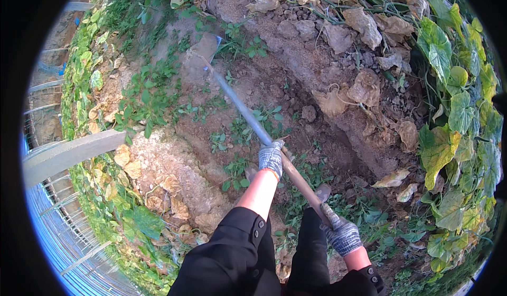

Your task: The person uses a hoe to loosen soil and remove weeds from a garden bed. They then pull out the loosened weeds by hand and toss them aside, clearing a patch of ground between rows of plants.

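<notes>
My left hand (pixel 271 158), in a grey knitted work glove, grips the middle of a long hoe handle (pixel 247 115). Lower down, my right hand (pixel 341 230), gloved alike, is closed around the rear end of the same shaft. The handle runs up and to the left, away from me. At its far end the soil-coated hoe blade (pixel 205 48), with a bluish edge, lies on or just above the ground; the contact is unclear. Green weeds (pixel 148 98) grow in the furrow around the blade and beneath the handle.
Leafy vines (pixel 459 114) with yellowing foliage line the right side, above a soil ridge with withered leaves (pixel 364 88). More vines stand at the left. A pale post (pixel 79 151) juts in from the left. A shoe (pixel 323 192) shows beside the handle.
</notes>
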{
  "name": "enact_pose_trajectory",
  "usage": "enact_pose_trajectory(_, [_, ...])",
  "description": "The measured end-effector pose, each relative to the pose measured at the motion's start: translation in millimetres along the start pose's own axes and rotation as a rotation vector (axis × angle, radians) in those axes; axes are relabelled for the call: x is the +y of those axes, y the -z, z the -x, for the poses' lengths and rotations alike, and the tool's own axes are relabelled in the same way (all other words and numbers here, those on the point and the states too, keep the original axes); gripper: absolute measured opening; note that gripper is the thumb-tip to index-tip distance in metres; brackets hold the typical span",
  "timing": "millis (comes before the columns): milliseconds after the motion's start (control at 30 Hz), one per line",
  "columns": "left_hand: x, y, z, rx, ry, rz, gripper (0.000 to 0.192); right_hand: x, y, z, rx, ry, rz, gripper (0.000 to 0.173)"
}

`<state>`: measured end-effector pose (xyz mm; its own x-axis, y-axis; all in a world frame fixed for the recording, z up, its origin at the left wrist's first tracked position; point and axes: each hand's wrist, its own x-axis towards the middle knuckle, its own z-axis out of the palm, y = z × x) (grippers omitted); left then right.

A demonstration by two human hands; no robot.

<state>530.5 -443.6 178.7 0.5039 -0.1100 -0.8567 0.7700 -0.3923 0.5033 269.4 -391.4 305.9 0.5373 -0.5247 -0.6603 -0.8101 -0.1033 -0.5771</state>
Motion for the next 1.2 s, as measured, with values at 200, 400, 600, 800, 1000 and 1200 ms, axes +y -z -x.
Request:
enact_pose_trajectory(200, [-114,1,92,-0.061,0.159,-0.276,0.017,64,-12,127,-0.085,-0.184,-0.107,0.067])
enact_pose_trajectory(400, [-184,28,167,-0.194,0.488,-0.031,0.027,98,-27,201,-0.043,-0.222,-0.093,0.071])
enact_pose_trajectory(600, [-72,-3,76,-0.060,0.191,-0.060,0.015,51,11,94,-0.063,-0.069,0.125,0.067])
enact_pose_trajectory(800, [-29,-58,41,-0.080,0.120,0.019,0.014,19,71,42,-0.011,-0.104,0.234,0.060])
enact_pose_trajectory(1000, [-158,-2,142,-0.376,0.366,-0.081,0.013,85,16,200,-0.131,-0.249,0.134,0.064])
enact_pose_trajectory(1200, [-132,42,178,-0.357,0.495,-0.136,0.012,79,-15,213,-0.170,-0.344,0.015,0.064])
